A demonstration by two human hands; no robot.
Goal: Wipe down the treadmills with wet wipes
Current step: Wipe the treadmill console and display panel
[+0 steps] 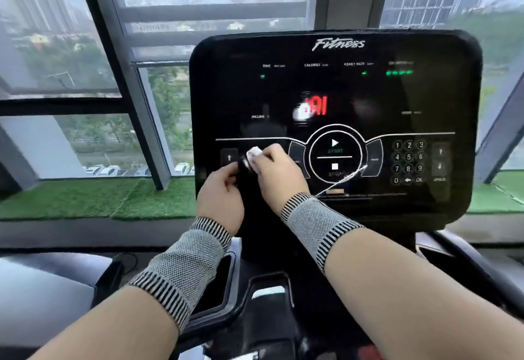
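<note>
Both hands meet at the lower left of the treadmill console [334, 82] — the right hand [276, 174] pinches the white wet wipe [253, 155], the left hand [221, 191] curls just beside it, its hold unclear — so the unwiped panel lies rightward.

The scene is lit by soft, overcast daylight admitted through the windows [85, 76] from 9 to 3 o'clock; no hard shadows are cast. The console panel [334, 121] is rendered dark and glossy, and faint reflections are seen across its face, with a pale smear of glare beside the red digits [317, 105]. Motion blur is present throughout: the small panel labels are softened and the digits are smeared. Straight window frames are bowed and splayed toward the edges, most strongly at 9 and 3 o'clock. Detail at 6 o'clock is dim and poorly resolved.
</note>
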